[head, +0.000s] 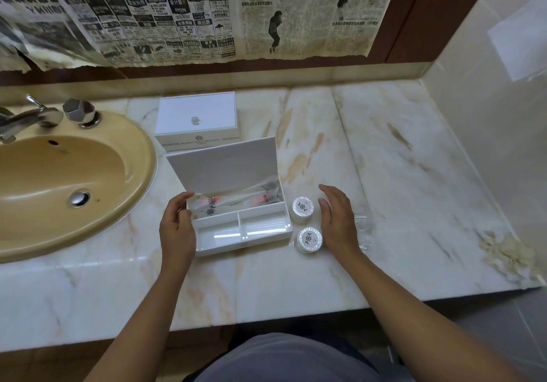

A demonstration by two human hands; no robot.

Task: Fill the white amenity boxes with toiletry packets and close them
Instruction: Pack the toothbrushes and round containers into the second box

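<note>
An open white amenity box (263, 241) sits mid-counter, its lid (225, 164) standing up at the back. Its long rear compartment holds clear toiletry packets (236, 199) with red parts; the two front compartments hold nothing. My left hand (177, 227) rests against the box's left wall, thumb at the rear corner. Two round white packets with dark emblems lie just right of the box, one further back (302, 210) and one nearer (309, 239). My right hand (337, 221) hovers beside them, fingers apart, holding nothing. A second white box (196, 121), shut, stands behind.
A beige sink (59, 186) with a chrome tap (29, 118) fills the left of the marble counter (414, 174). Clear plastic wrap (364, 227) lies under my right hand. Newspaper covers the mirror behind. A tiled wall bounds the right; the counter's near right corner is chipped.
</note>
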